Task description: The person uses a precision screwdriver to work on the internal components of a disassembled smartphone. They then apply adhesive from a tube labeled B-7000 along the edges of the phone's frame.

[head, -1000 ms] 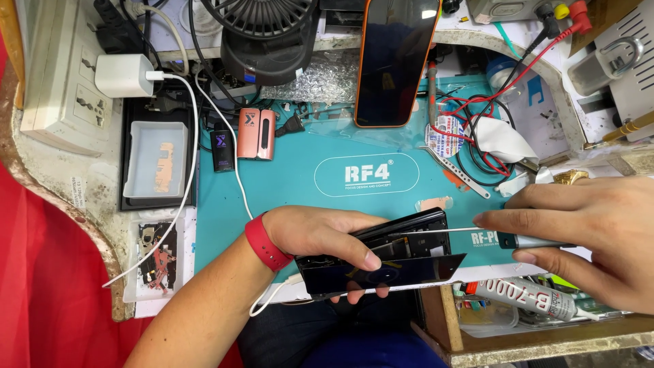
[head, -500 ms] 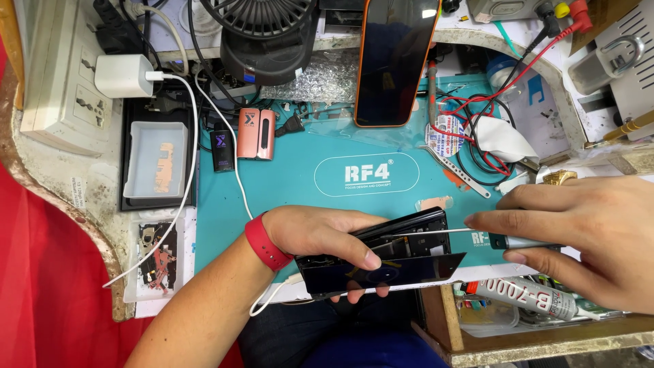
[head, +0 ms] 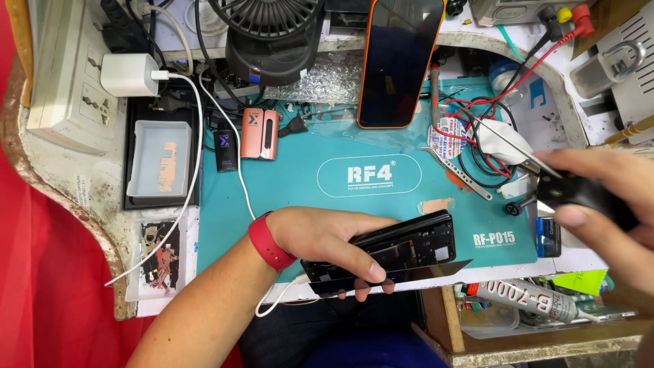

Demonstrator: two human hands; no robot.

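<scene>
My left hand (head: 327, 242), with a red band on its wrist, presses down on an opened black phone (head: 415, 245) at the front edge of the teal work mat (head: 286, 184). A thin dark panel (head: 436, 272) sticks out from under the phone toward the right. My right hand (head: 606, 211) is at the right edge of the view, away from the phone, with its fingers closed around a small black object (head: 579, 193). That object is blurred and I cannot tell what it is.
An orange-cased phone (head: 398, 61) leans at the back beside a black fan (head: 272, 34). Red and black wires (head: 477, 129) and tweezers (head: 463, 178) lie at the mat's right. A white tray (head: 160, 160), white charger (head: 129, 75), pink device (head: 260, 133) and glue tube (head: 535, 296) surround the mat.
My right hand has left the phone, where it held a thin tool, and moved right and up; it now grips a small black object. The left hand stays on the phone.
</scene>
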